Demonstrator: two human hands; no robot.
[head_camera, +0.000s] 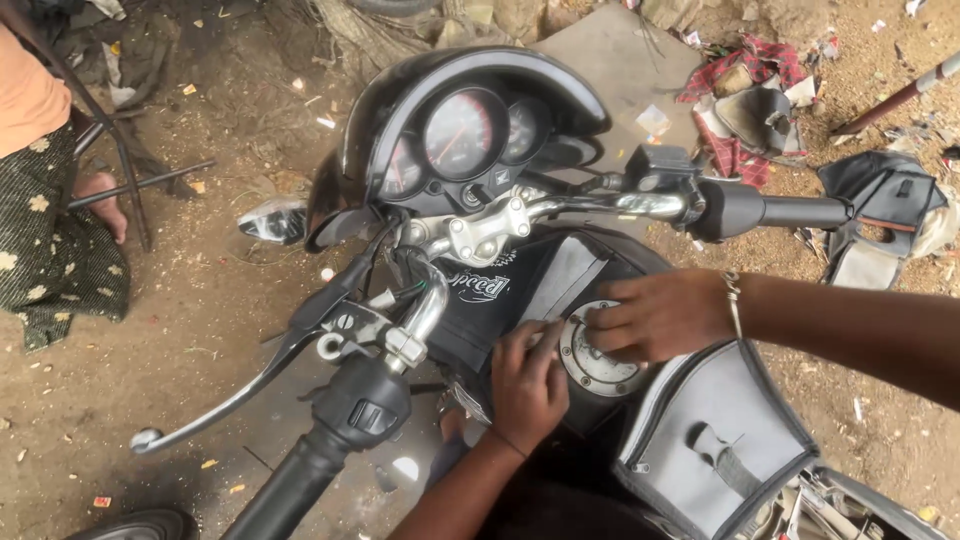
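Red checked cloth (745, 70), grey bag (880, 215)

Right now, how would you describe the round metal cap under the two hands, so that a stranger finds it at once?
Start at the motorcycle's handlebar and go down to the black tank cover behind it. The fuel cap sits there, between the left hand and the right hand, both touching it. It is the only flat, round, silver disc there; the grey pouch beside it is soft and squarish.

Much of the fuel cap (600, 365) is covered by the right hand (655, 315) and left hand (528, 385). The seated person (45, 190) at far left is cut off by the edge, as is the near tyre (135, 525).
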